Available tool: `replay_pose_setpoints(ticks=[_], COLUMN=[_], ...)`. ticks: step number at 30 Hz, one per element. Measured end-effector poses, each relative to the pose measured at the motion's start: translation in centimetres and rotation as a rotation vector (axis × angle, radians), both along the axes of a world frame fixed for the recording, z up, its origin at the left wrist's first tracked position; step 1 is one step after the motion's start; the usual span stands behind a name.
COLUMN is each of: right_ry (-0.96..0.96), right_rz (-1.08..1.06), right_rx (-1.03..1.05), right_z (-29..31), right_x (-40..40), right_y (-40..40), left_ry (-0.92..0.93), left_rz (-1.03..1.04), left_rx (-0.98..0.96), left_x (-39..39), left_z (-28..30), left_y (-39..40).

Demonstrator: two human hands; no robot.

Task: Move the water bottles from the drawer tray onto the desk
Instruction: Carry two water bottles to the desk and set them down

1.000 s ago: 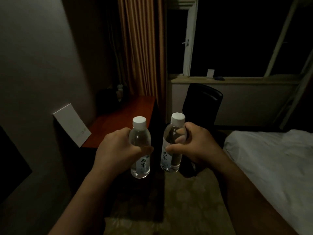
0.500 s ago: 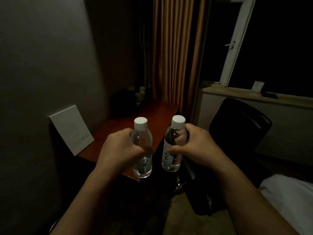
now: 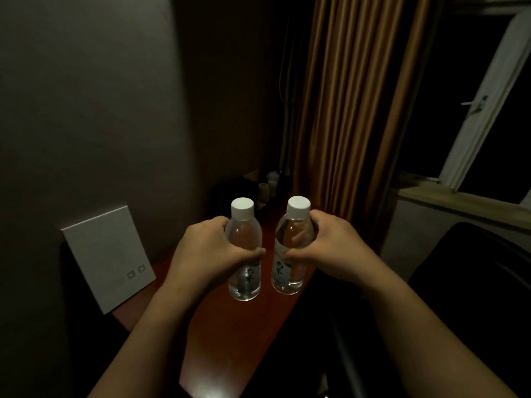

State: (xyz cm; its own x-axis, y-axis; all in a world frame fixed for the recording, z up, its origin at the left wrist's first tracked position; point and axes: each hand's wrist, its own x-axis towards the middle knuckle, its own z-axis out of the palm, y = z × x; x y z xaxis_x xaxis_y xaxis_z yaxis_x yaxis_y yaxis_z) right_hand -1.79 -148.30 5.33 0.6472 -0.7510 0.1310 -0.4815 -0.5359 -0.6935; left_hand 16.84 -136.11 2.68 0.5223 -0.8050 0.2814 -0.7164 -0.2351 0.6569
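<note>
Two bottles: both held upright, side by side and slightly apart, above the table [image 3: 230,334].
Head view, left hand [image 3: 207,251]: fingers and thumb wrapped round the middle of the left bottle [image 3: 244,254]; white cap clear of the grip.
Head view, right hand [image 3: 330,248]: fingers and thumb wrapped round the upper body of the right bottle [image 3: 291,248]; white cap exposed.
Bottle bases: contact with the table cannot be told.
Table: reddish-brown top along the wall.
Card [image 3: 107,262]: white, leaning against the wall at the table's left edge.
Curtain [image 3: 359,104]: tan, hanging behind the table.
Chair [image 3: 474,282]: dark, to the right.
</note>
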Motion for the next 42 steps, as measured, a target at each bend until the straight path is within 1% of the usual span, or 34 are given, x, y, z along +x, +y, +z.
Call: replay_pose_setpoints(ticks=[4,11,23,28,33,39,42], right_ry=[0.027,0.046,0.070,0.098,0.133,0.205,0.237], right_rz=[0.069,0.229,0.548,0.633,0.697,0.742,0.786], right_rx=[-0.029,-0.020,0.006,0.031,0.026,0.058,0.078], right_z=[0.4,0.0,-1.1,-2.4,-5.2,-11.0,-14.1], right_x=[4.1,12.9,30.2,37.0,43.3,49.4,51.9], right_y=[-5.1,-12.6,-24.1,-27.8,-30.1,-31.4,-31.4], left_ry=[-0.051,-0.045,0.054,0.092,0.124,0.123,0.162], left_rz=[0.096,0.310,0.685,0.811,0.899,0.997,1.046], left_rx=[0.031,0.079,0.090,0.070,0.066,0.122,0.131], left_x=[2.9,8.9,20.3,24.8,29.3,34.0,35.9], left_z=[0.6,0.3,-1.2,-2.6,-5.6,-11.6,-14.8], left_y=[-3.6,-8.2,-16.3,-19.4,-21.8,-23.7,-24.2])
